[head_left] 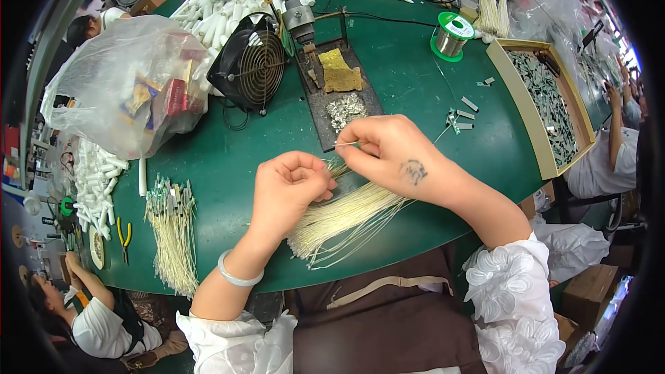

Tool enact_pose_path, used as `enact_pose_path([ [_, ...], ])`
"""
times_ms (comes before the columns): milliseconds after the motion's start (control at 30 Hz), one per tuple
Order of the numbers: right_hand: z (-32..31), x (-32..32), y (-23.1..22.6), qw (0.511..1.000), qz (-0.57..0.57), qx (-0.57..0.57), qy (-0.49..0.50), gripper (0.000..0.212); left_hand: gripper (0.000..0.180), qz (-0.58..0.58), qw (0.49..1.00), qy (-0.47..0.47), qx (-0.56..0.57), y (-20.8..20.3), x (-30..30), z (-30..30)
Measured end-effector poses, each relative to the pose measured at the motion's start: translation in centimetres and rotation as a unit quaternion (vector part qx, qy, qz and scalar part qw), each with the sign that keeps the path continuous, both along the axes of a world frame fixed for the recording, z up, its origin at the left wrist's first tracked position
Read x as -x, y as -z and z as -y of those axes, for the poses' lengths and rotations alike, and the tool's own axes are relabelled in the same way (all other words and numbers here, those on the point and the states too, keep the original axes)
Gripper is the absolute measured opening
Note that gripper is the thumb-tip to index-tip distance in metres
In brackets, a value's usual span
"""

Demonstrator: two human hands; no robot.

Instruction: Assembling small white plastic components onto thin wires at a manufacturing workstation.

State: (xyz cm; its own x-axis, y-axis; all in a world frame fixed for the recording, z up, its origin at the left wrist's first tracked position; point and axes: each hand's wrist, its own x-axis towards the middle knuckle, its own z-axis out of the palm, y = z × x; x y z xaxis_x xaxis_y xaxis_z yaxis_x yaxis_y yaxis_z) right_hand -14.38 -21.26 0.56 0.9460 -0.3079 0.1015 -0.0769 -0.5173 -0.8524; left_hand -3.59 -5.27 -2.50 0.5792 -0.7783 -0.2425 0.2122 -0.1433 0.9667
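Observation:
My right hand [395,159] pinches a thin pale wire between thumb and forefinger, just in front of the soldering stand. Close beside it, my left hand [291,183] is curled with thumb and fingers together; what they hold, if anything, is hidden. Under both hands a loose bundle of cream wires [346,218] lies slanted across the green table. Beyond the fingertips is the dark base of the stand, bearing a pile of silvery solder scraps [346,112] and a worn yellow sponge [339,70]. A soldering iron [298,19] is clamped above it.
A black fan [258,66] and a clear plastic bag [104,73] stand left, near white tubes [97,180]. Wires with small boards [173,228] and yellow-handled pliers [125,239] lie nearer. At right are a solder spool [451,37] and a box of small parts [521,107]. Other people sit nearby.

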Motion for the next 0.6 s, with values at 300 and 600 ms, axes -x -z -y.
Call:
enact_pose_path([
  [300,0.1,-0.5,1.8,0.999,0.01,-0.013,-0.038,0.016,0.006,-0.007,1.0,-0.019,-0.018,-0.1,0.0,0.2],
  [600,0.0,-0.7,2.3,0.967,0.185,0.167,-0.057,0.011,0.005,-0.013,1.0,-0.017,-0.007,-0.1,0.0,0.2],
])
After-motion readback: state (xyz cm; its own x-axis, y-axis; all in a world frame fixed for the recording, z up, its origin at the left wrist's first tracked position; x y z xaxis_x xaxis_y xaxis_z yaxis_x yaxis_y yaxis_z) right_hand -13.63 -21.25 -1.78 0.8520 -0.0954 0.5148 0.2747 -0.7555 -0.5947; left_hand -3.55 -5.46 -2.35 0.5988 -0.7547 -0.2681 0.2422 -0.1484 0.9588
